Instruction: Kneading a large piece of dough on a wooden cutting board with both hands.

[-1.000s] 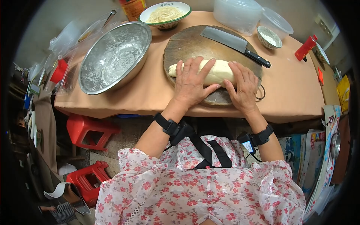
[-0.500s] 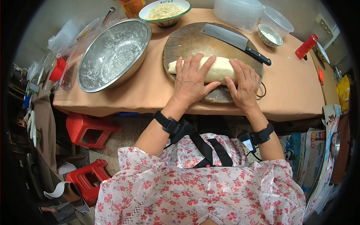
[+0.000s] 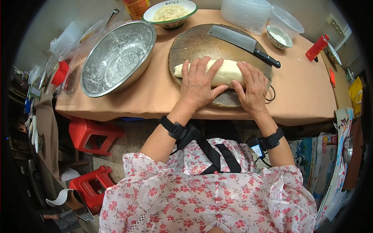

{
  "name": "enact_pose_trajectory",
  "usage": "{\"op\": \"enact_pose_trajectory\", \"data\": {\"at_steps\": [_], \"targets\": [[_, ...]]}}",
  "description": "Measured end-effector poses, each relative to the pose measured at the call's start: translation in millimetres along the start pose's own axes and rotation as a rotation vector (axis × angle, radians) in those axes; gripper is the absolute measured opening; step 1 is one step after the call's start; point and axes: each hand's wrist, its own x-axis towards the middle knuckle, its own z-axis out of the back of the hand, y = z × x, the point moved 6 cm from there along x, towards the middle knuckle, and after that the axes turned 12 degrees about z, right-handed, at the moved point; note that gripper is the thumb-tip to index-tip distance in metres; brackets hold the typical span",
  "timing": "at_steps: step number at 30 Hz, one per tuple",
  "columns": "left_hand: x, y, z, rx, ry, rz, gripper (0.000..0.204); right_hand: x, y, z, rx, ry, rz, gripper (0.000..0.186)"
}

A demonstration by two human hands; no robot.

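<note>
On a round wooden board (image 3: 198, 40) lies a thick, pale log of dough (image 3: 227, 72). My left hand (image 3: 198, 85) grips its left part, fingers over the top and thumb along the near side. My right hand (image 3: 253, 89) holds the right end, its fingers curved over it. A cleaver (image 3: 231, 38) with a black handle rests along the back right of the board, beyond the dough. A black loop (image 3: 272, 97) shows at the board's near right.
On the peach tablecloth are a steel bowl (image 3: 116, 58), a green-rimmed bowl of pale strands (image 3: 169, 14), plastic containers (image 3: 244, 15), a small bowl of white powder (image 3: 279, 39) and a red bottle (image 3: 315, 49). Red stools (image 3: 93, 136) stand below on the left.
</note>
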Motion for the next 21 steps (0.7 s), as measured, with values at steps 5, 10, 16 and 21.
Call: {"op": "enact_pose_trajectory", "data": {"at_steps": [5,10,16,21], "targets": [[0.3,-0.1,0.9,-0.002,-0.011,-0.007,0.078,0.2,0.1,1.0,0.009,-0.014,0.002,0.054],[0.2,0.1,1.2,0.006,-0.013,-0.001,0.078,-0.2,0.9,0.2,0.010,-0.008,-0.002,0.054],[0.1,-0.8,1.8,-0.006,-0.015,-0.007,0.078,-0.5,-0.6,0.4,0.007,-0.008,0.000,0.054],[0.4,-0.2,1.1,0.003,-0.010,-0.003,0.077,-0.3,0.1,0.0,0.004,-0.007,-0.003,0.054]]}}
